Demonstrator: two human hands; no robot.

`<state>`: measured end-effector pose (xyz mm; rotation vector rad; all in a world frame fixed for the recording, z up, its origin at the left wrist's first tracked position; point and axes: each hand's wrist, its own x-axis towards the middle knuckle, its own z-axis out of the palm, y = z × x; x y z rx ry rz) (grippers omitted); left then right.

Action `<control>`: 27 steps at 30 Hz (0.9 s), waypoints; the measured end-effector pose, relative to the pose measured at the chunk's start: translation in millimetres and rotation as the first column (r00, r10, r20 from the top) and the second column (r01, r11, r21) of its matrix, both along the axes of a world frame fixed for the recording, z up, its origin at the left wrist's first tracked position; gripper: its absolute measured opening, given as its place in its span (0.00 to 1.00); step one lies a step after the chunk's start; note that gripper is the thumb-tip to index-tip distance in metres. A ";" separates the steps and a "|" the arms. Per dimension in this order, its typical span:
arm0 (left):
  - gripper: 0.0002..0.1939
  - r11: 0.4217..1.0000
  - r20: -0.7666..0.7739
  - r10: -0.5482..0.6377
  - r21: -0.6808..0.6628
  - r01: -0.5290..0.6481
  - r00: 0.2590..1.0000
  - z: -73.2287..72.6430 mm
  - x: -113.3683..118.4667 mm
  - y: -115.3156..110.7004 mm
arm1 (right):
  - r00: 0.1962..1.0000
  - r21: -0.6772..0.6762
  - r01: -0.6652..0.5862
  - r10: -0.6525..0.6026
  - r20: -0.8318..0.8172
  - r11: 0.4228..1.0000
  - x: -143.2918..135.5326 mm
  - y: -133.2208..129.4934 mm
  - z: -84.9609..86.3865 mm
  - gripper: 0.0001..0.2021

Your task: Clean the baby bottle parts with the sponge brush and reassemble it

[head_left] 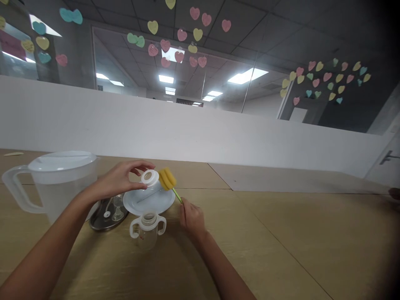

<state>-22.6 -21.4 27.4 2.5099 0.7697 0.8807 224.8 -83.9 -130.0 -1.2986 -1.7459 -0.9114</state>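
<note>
My left hand (126,180) pinches a white bottle collar (150,178) with a round opening, held over a white bowl (164,203). In my right hand (193,217) is the thin green handle of a brush with a yellow sponge head (168,179). The sponge is close to the collar's right side; whether they touch is unclear. Nearer to me, a clear baby bottle (148,235) with two white handles stands upright on the table, its top open.
A large lidded plastic pitcher (64,183) stands at the left. Beside it, a dark metal tray (104,223) holds small clear and white bottle parts. Behind the wooden table (265,241) is a low white wall (140,129). Part of a person's hand (394,193) shows at the right edge.
</note>
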 end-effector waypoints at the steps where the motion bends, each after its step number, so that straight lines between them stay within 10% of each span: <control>1: 0.24 1.000 -0.004 0.013 0.012 -0.013 1.000 -0.3 0.3 0.7 | 1.000 0.017 0.011 -0.010 -0.027 1.000 -0.6 -0.2 0.3 0.15; 27: 0.31 0.993 -0.064 0.068 0.104 -0.061 0.996 -8.8 5.4 8.7 | 0.982 0.035 -0.185 0.183 0.040 0.982 -7.1 -7.4 6.9 0.15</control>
